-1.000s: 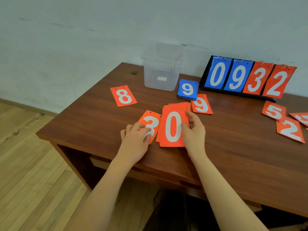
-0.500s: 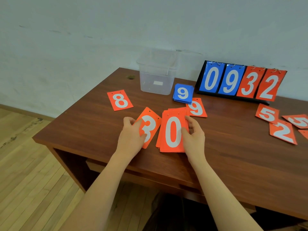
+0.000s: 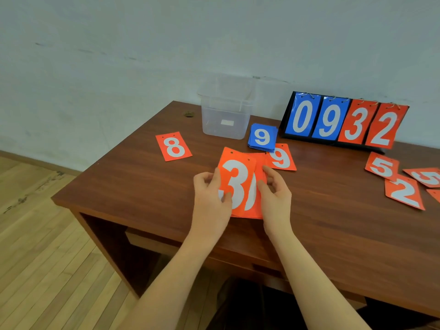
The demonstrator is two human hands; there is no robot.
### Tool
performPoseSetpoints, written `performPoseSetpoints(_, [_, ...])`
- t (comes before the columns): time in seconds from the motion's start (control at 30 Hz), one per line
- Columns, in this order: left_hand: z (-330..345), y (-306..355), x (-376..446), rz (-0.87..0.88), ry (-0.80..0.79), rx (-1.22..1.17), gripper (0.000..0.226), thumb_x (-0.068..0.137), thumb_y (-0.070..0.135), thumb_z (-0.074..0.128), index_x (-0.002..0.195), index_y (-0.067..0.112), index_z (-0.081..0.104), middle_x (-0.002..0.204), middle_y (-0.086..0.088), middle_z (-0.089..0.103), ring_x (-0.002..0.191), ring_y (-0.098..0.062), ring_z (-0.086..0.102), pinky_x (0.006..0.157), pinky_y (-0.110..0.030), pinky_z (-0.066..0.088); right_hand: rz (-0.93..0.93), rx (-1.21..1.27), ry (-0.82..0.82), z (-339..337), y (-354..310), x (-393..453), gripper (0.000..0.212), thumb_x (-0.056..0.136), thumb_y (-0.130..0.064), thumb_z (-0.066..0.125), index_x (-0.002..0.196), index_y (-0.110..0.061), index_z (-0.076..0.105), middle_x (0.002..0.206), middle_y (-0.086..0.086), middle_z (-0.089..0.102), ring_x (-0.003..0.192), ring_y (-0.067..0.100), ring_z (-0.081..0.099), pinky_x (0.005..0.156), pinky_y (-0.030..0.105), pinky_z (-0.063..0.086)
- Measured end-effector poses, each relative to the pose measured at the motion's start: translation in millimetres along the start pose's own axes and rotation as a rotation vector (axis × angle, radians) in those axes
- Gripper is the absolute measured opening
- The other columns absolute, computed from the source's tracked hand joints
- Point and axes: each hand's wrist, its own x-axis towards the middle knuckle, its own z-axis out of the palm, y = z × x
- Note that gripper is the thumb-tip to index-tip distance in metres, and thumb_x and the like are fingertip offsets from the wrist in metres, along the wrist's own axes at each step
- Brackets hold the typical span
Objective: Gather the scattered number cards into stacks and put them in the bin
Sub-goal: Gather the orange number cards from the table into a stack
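Observation:
My left hand [image 3: 209, 194] pinches the red 3 card [image 3: 235, 172] and holds it over the red stack [image 3: 256, 203], whose top 0 card is mostly covered. At the stack's right edge my right hand [image 3: 276, 196] grips the cards with curled fingers. A red 8 card [image 3: 173, 146] lies to the left. Beyond the stack lie a red 9 card [image 3: 283, 159] and a blue stack topped by a 9 [image 3: 262, 138]. The clear plastic bin [image 3: 226, 115] stands at the back. Red 5 [image 3: 382, 166], 2 [image 3: 403, 191] and another 5 [image 3: 426, 178] lie at the right.
A black flip scoreboard [image 3: 345, 122] reading 0932 stands at the back right of the wooden desk [image 3: 133, 186]. A cable hole [image 3: 189, 114] sits left of the bin. Wooden floor lies to the left, a pale wall behind.
My left hand lifted the red 3 card from the desk and carried it right, onto the red stack. My right hand stayed at the stack's right edge.

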Motion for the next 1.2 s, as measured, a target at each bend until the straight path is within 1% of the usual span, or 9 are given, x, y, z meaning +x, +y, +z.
performPoseSetpoints(0.07, [4.8, -2.4, 1.3, 0.003, -0.013, 0.039, 0.051, 0.089, 0.025, 0.057, 0.136, 0.014, 0.040, 0.132, -0.008, 0.036, 0.120, -0.019, 0.043, 0.100, -0.032, 0.043, -0.012, 0.008, -0.017, 2.6, -2.6, -1.4, 0.034, 0.093, -0.023, 0.055, 0.126, -0.030, 0.051, 0.103, -0.020, 0.056, 0.089, 0.001, 0.059, 0.066, 0.014, 0.050])
performPoseSetpoints(0.2, [7.0, -11.3, 10.7, 0.014, -0.041, 0.211, 0.054, 0.089, 0.040, 0.052, 0.138, 0.021, 0.038, 0.134, -0.003, 0.036, 0.123, -0.017, 0.035, 0.099, -0.030, 0.030, -0.035, -0.017, -0.030, 9.9, -2.0, 3.7, 0.043, 0.087, -0.020, 0.064, 0.128, -0.029, 0.051, 0.125, -0.004, 0.058, 0.110, 0.013, 0.057, 0.088, 0.033, 0.053])
performPoseSetpoints(0.33, [1.5, -27.1, 25.8, -0.048, -0.039, 0.189, 0.053, 0.092, 0.040, 0.046, 0.141, 0.023, 0.032, 0.145, -0.001, 0.030, 0.133, -0.016, 0.025, 0.107, -0.034, 0.024, -0.022, -0.041, -0.027, 18.3, -4.3, 18.1, 0.043, 0.089, -0.020, 0.062, 0.130, -0.028, 0.049, 0.127, -0.004, 0.055, 0.111, 0.014, 0.057, 0.079, 0.023, 0.052])
performPoseSetpoints(0.5, [-9.6, -57.1, 69.4, -0.126, -0.075, 0.487, 0.054, 0.093, 0.046, 0.039, 0.141, 0.022, 0.032, 0.152, -0.005, 0.021, 0.140, -0.024, 0.015, 0.113, -0.045, 0.013, 0.001, -0.059, -0.021, 36.0, -3.8, 43.1, 0.043, 0.091, -0.019, 0.060, 0.131, -0.027, 0.048, 0.131, -0.003, 0.054, 0.111, 0.013, 0.056, 0.075, 0.020, 0.049])
performPoseSetpoints(0.67, [-14.3, -88.4, 119.5, -0.135, -0.165, 0.706, 0.060, 0.092, 0.053, 0.034, 0.143, 0.022, 0.027, 0.155, -0.006, 0.013, 0.143, -0.027, 0.008, 0.113, -0.047, 0.010, -0.015, -0.132, -0.017, 52.8, -3.1, 66.5, 0.043, 0.092, -0.018, 0.058, 0.133, -0.026, 0.047, 0.134, -0.002, 0.052, 0.117, 0.015, 0.053, 0.083, 0.026, 0.049])
performPoseSetpoints(0.77, [-13.1, -100.4, 129.2, -0.140, -0.294, 0.797, 0.063, 0.092, 0.057, 0.026, 0.146, 0.024, 0.020, 0.156, -0.004, 0.009, 0.143, -0.026, 0.006, 0.113, -0.049, 0.007, -0.026, -0.182, -0.027, 56.9, -2.4, 73.4, 0.042, 0.093, -0.016, 0.056, 0.133, -0.025, 0.047, 0.136, -0.002, 0.051, 0.120, 0.015, 0.052, 0.083, 0.022, 0.046])
performPoseSetpoints(0.93, [-17.7, -85.7, 102.4, -0.006, -0.318, 0.624, 0.044, 0.095, 0.048, 0.031, 0.133, 0.029, 0.045, 0.148, 0.004, 0.034, 0.137, -0.016, 0.024, 0.109, -0.041, 0.012, -0.025, -0.212, -0.022, 49.5, 3.3, 70.7, 0.041, 0.093, -0.014, 0.054, 0.133, -0.024, 0.047, 0.136, -0.003, 0.051, 0.119, 0.011, 0.050, 0.079, 0.014, 0.042])
performPoseSetpoints(1.07, [-21.9, -77.3, 60.4, 0.184, -0.340, 0.585, 0.037, 0.097, 0.040, 0.031, 0.132, 0.034, 0.043, 0.145, 0.013, 0.036, 0.135, -0.009, 0.026, 0.105, -0.033, 0.013, -0.053, -0.243, 0.036, 40.5, 2.0, 63.7, 0.042, 0.094, -0.010, 0.053, 0.133, -0.021, 0.047, 0.135, -0.001, 0.051, 0.122, 0.013, 0.050, 0.088, 0.022, 0.043])
performPoseSetpoints(1.2, [-22.3, -71.8, 45.5, 0.205, -0.271, 0.520, 0.036, 0.097, 0.035, 0.035, 0.131, 0.032, 0.045, 0.139, 0.011, 0.043, 0.130, -0.010, 0.032, 0.103, -0.031, 0.017, -0.059, -0.286, 0.054, 32.0, -1.7, 55.8, 0.043, 0.094, -0.008, 0.051, 0.135, -0.018, 0.046, 0.137, 0.000, 0.050, 0.123, 0.014, 0.049, 0.084, 0.018, 0.039])
